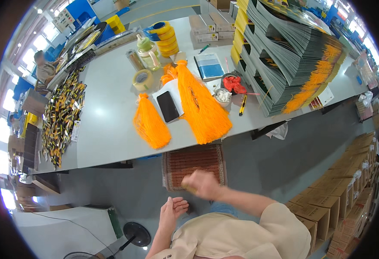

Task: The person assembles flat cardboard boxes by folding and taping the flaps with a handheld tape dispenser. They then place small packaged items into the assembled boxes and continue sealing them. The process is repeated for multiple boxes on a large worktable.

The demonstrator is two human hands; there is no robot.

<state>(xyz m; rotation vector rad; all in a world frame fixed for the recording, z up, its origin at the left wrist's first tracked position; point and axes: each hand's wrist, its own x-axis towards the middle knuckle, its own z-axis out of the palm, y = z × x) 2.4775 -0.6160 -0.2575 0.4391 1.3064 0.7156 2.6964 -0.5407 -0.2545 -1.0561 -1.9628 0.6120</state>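
My left hand (172, 210) is held in front of my body, its fingers stretched out and nothing in them. My right hand (203, 184) is up beside it, over the woven mat, with curled fingers blurred by motion; whether it holds anything is unclear. Neither hand touches the grey table (105, 144). Closest to them at its edge lie a smaller bundle of orange strings (150, 125) and a larger bundle of orange strings (201, 110). Between the bundles rests a black phone (167, 106) on white paper.
Tall stacks of grey sheets (280, 64) stand at the right, orange strings along one side. Behind the bundles are tape rolls (168, 41), a bottle (148, 54) and a yellow cutter (243, 105). Small black-yellow pieces (62, 116) cover the left end. Cartons (323, 203) line the right floor.
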